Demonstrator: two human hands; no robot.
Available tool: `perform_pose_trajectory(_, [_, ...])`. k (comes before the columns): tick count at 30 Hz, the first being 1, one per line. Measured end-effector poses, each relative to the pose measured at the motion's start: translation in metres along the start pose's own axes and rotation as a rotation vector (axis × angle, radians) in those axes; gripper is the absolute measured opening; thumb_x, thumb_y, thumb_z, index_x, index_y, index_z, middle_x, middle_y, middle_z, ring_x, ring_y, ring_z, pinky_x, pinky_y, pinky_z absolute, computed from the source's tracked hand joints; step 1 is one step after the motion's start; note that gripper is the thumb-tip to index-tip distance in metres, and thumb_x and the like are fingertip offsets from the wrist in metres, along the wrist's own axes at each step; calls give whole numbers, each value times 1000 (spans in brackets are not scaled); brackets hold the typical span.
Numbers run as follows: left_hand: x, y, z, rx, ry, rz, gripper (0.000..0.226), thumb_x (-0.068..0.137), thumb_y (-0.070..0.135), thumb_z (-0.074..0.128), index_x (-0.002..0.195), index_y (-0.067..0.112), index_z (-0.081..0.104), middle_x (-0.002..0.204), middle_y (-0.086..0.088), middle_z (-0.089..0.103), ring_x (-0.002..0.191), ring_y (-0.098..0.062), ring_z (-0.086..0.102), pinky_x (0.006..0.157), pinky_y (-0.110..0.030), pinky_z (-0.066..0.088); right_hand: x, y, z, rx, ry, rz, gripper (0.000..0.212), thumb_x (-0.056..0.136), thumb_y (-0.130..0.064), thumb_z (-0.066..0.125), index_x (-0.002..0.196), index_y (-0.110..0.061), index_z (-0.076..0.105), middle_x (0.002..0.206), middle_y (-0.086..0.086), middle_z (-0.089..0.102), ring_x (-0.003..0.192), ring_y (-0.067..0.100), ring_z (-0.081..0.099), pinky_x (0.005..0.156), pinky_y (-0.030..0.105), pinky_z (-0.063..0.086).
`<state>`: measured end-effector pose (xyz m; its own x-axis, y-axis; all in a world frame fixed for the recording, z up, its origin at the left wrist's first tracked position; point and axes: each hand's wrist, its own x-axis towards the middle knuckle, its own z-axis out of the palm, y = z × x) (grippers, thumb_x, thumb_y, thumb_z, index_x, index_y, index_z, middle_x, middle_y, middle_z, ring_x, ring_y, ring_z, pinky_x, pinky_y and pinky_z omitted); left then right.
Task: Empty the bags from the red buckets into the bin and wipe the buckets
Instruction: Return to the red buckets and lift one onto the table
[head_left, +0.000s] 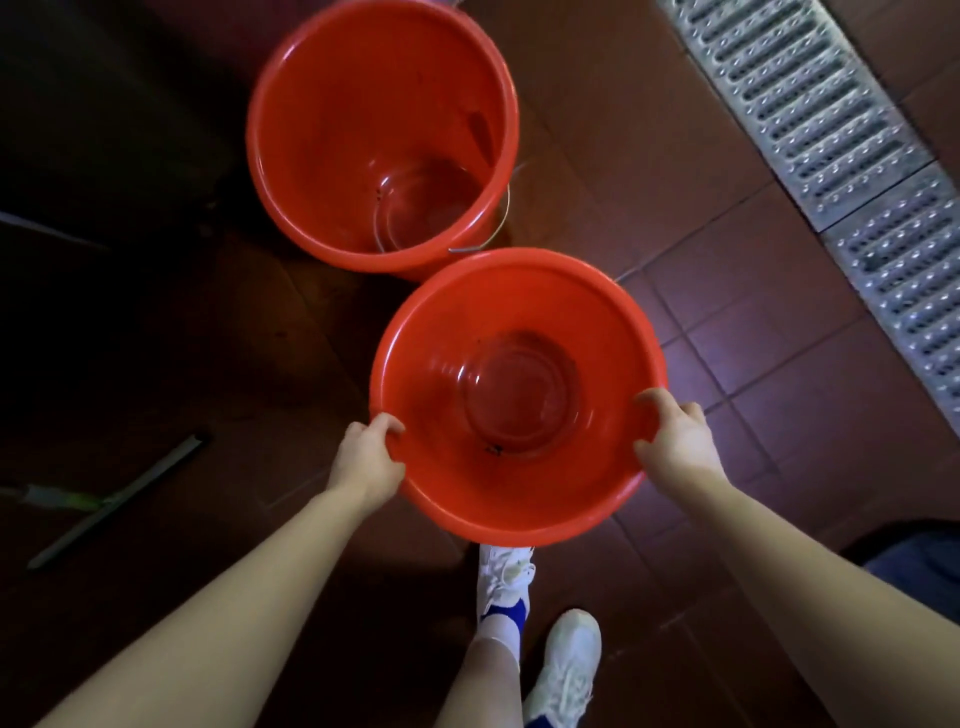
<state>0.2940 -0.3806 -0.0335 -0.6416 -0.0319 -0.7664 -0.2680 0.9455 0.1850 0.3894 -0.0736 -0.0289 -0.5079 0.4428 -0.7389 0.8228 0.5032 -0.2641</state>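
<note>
Two red buckets are in view, both without bags inside. The near red bucket (519, 312) is held over the tiled floor in both hands. My left hand (366, 457) grips its rim on the left side, fingers curled over the edge. My right hand (675, 441) grips the rim on the right the same way. A small dark speck lies at the bottom of this bucket. The far red bucket (332, 104) stands on the floor just beyond it, with a metal handle hanging at its right side; the two rims almost touch.
A metal drain grate (831, 130) runs diagonally across the floor at the right. A floor squeegee (119, 499) lies at the left. A dark cabinet or wall fills the upper left. My white shoes (566, 670) are below the held bucket. A dark object sits at the right edge.
</note>
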Motion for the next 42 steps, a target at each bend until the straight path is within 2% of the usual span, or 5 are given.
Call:
perform_pose_trajectory(4, [-40, 36, -30, 13, -93, 52, 39, 73, 5, 75, 96, 31, 58, 99, -2, 51, 73, -5, 52, 57, -6, 37, -33, 5, -59, -20, 3, 40, 57, 80, -6, 62, 132, -24, 51, 113, 13, 44, 96, 37, 60, 91, 38, 48])
perform_pose_trajectory(11, [-127, 160, -115, -28, -133, 207, 38, 71, 15, 79, 102, 31, 64, 98, 0, 56, 81, -10, 54, 73, -13, 36, -96, -9, -231, 14, 105, 117, 60, 77, -2, 60, 132, -25, 54, 104, 10, 46, 94, 36, 60, 91, 34, 47])
perform_pose_trajectory(25, [-186, 486, -370, -285, 235, 547, 43, 70, 10, 81, 92, 43, 63, 96, 6, 57, 83, -8, 63, 72, -8, 44, -70, -137, -624, 192, 582, -303, 56, 74, 1, 72, 125, -18, 62, 102, 5, 52, 87, 29, 61, 84, 32, 44])
perform_pose_trajectory(32, [-163, 587, -496, -479, 431, 611, 42, 68, 7, 84, 100, 29, 68, 99, -1, 65, 87, -13, 64, 87, -27, 50, -9, -285, -797, 151, 678, -620, 56, 72, 4, 72, 123, -17, 63, 103, 8, 54, 76, 21, 52, 79, 31, 41])
perform_pose_trajectory(42, [-82, 620, -708, -724, 672, 602, 36, 76, 10, 81, 100, 31, 66, 87, 0, 68, 75, -13, 66, 63, -19, 53, 65, -573, -919, 64, 574, -990, 51, 77, 0, 71, 123, -20, 63, 111, 15, 59, 92, 33, 61, 90, 34, 44])
